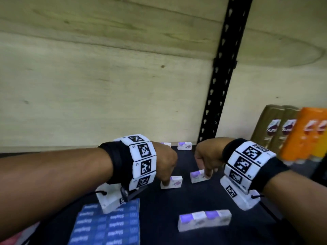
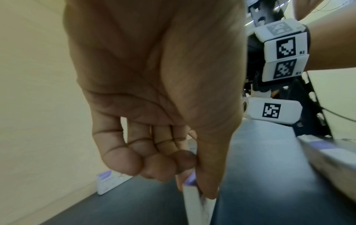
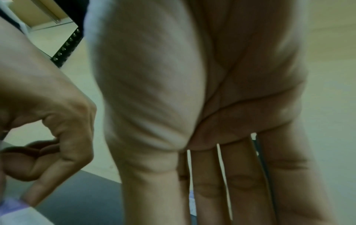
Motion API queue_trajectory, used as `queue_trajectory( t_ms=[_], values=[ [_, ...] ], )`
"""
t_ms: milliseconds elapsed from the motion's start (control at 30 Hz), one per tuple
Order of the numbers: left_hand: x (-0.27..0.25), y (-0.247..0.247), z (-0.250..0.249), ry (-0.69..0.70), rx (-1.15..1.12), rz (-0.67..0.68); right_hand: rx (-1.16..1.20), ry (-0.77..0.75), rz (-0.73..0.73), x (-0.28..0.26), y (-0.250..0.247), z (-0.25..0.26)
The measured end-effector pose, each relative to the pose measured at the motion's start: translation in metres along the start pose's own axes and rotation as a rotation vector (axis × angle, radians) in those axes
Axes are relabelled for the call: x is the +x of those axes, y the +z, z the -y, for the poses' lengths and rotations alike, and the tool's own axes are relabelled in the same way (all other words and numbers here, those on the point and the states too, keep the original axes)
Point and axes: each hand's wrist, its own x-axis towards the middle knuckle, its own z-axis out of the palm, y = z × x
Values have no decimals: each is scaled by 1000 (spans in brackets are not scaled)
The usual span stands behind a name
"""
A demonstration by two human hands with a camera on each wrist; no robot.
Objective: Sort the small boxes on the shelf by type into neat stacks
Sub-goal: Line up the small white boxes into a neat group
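— What have you got hold of?

— My left hand (image 1: 163, 163) pinches one white-and-purple box (image 1: 172, 182), thumb against forefinger on its end, the other fingers curled into the palm. That box stands on edge at the centre of the head view. My right hand (image 1: 206, 156) is down on a second box (image 1: 199, 176) just right of it. The fingers (image 3: 240, 182) reach nearly straight down the far side. I can't tell whether the thumb closes on it.

— Where are the rest?

— A row (image 1: 205, 220) of the same boxes lies lower centre. Two more, the left one (image 1: 166, 144) and the right one (image 1: 184, 145), stand against the back wall, upper centre. The blue packs (image 1: 106, 225) are already stacked at lower left, under my left wrist.

— What could go wrong?

— The left pinch is narrow, at one end only. I'd guess the box will swing or slip if I lift fast. The right one may just tip over if my fingers push it without the thumb behind. The two boxes stand near each other, so bringing them together carelessly could knock one flat. My left wrist mount hangs just above the blue packs; dragging it back could scuff that stack. The bottles (image 1: 290, 131) at the right edge stand well apart from all this.
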Motion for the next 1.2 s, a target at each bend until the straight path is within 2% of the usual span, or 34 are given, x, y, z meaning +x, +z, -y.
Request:
queue_trajectory(
  t_ms=[133, 600, 700, 767, 833, 1200],
  values=[
    [-18, 3, -19, 26, -16, 10, 15, -24, -22, -25, 16, -1],
    [-52, 14, -43, 22, 59, 11, 171, 29, 90, -70, 44, 0],
    [-53, 9, -47, -4, 75, 102, 164, 21, 100, -75, 45, 0],
    [-50, 7, -47, -6, 9, 200, 123, 4, 131, -79, 44, 1],
    [-49, 9, -46, 0, -37, 241, 115, -9, 172, -82, 45, 2],
    [-43, 22, -69, -2, -80, 150, 235, -91, 88, -81, 63, 3]
  ],
)
